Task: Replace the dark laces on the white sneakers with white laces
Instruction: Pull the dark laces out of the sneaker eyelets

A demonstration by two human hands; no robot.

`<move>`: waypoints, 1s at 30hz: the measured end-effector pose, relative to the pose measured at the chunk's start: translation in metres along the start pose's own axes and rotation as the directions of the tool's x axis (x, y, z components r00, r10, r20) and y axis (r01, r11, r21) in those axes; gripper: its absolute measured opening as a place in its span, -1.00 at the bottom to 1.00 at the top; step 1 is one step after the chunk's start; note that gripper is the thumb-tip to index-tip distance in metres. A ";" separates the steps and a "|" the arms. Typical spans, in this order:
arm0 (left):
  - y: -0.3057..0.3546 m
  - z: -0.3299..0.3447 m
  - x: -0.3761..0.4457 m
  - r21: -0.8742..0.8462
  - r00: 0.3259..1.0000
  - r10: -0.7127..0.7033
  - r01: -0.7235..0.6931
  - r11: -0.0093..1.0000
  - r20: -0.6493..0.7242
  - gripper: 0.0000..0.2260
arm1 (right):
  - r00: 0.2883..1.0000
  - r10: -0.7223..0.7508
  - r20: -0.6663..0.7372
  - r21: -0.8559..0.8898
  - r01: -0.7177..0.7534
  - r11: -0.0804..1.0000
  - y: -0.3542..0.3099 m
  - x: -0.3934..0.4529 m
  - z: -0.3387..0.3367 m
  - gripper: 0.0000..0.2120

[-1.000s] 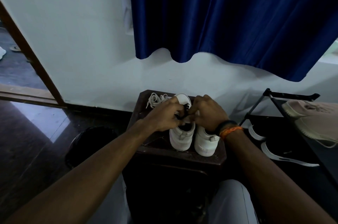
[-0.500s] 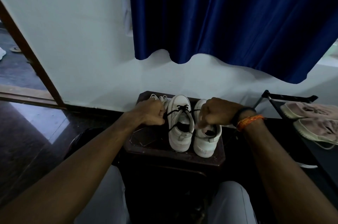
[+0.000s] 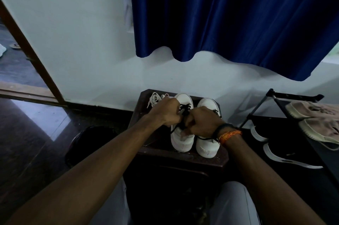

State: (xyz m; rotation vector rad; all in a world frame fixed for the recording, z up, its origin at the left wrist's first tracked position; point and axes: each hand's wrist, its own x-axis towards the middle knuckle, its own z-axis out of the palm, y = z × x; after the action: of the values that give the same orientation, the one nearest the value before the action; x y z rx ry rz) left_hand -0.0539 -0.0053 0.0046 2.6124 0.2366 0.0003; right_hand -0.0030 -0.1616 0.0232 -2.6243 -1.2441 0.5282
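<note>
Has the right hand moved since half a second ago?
Yes. The right hand has come in leftward, from over the right sneaker to over the left sneaker, meeting the left hand at the dark lace.

Standing side by side on a small table (image 3: 183, 158) against the far wall: left sneaker (image 3: 182, 140), right sneaker (image 3: 207, 146) touching it. Lying at the table's far left corner, behind the left hand (image 3: 166, 112): loose laces (image 3: 155, 98). Meeting over the left sneaker: left hand and right hand (image 3: 202, 122). Standing right of the table: shoe rack (image 3: 293, 96).
</note>
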 end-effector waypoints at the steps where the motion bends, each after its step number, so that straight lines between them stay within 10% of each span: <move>1: -0.001 0.000 0.000 -0.018 1.000 0.001 -0.001 1.000 0.009 -0.81 | 0.999 0.002 -0.033 0.006 -0.002 1.000 0.001 -0.002 -0.003 -0.83; 10: 0.000 0.000 -0.021 -0.320 0.965 -0.091 0.169 0.932 0.245 -0.53 | 0.995 0.078 0.063 0.009 -0.079 0.997 0.010 -0.044 -0.038 -0.83; 17: -0.019 0.003 -0.032 -0.404 0.973 0.045 0.052 0.913 0.228 -0.69 | 0.984 0.141 0.107 -0.092 -0.132 0.987 0.006 -0.043 -0.033 -0.89; 24: -0.016 0.019 -0.041 -0.256 0.998 0.040 -0.026 0.966 0.049 -0.50 | 0.980 0.135 -0.149 0.211 -0.102 0.972 0.001 -0.053 -0.042 -0.91; 30: -0.032 0.014 -0.047 -0.147 0.986 0.034 -0.010 0.989 0.164 -0.62 | 0.981 0.189 -0.029 0.074 -0.187 0.980 0.004 -0.063 -0.035 -0.85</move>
State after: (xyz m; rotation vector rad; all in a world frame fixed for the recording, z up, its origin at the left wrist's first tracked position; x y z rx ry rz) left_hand -0.1048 0.0075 -0.0210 2.4525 0.1423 -0.1855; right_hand -0.0228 -0.2141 0.0691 -2.6939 -0.9538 0.5414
